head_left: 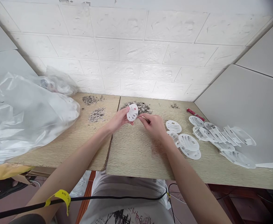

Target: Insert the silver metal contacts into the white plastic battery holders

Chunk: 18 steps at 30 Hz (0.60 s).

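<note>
My left hand (120, 119) is closed on the left edge of a round white plastic part (133, 112), which it holds up tilted above the table. My right hand (153, 124) is pinched at the part's lower right edge, around something thin and dark that is too small to name. Just behind both hands lies a heap of small metal pieces (145, 108). Several more white round parts (188, 142) lie beside my right forearm.
Large clear plastic bags (29, 109) fill the left side. Two small piles of metal pieces (97, 115) lie left of the table seam. Far right are more stacked white discs (220, 137) and a red tube (195, 114). A black cable (117, 197) crosses low in front.
</note>
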### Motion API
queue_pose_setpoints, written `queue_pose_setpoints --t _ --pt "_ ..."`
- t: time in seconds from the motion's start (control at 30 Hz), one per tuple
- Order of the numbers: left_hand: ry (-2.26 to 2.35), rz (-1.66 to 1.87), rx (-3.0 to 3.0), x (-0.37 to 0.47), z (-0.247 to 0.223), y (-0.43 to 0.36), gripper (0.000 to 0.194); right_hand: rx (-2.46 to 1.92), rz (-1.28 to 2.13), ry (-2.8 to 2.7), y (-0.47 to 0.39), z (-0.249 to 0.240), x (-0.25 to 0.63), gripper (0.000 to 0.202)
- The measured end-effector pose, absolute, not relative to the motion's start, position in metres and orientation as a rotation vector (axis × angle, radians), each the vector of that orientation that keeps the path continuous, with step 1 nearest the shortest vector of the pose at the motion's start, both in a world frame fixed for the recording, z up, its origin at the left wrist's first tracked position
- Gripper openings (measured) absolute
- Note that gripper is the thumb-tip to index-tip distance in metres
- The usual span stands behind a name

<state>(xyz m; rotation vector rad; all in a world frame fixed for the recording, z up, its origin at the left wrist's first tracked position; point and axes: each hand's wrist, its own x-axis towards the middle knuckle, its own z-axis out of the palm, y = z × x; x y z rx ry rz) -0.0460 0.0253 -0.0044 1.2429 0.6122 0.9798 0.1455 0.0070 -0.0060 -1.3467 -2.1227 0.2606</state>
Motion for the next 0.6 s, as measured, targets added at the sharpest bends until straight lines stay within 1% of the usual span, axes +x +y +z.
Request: queue_pose_setpoints --t 0.3,0.6 --pt "0.621 0.965 1.234 -0.0457 -0.0042 0.0251 0.057 -1.356 0.251 -2.109 0.0060 -0.0034 0.1462 0.033" --pt "0.616 0.957 1.235 -0.0458 -0.0041 0.0240 0.055 -1.359 0.241 -2.109 0.0056 -0.0025 0.1461 0.032"
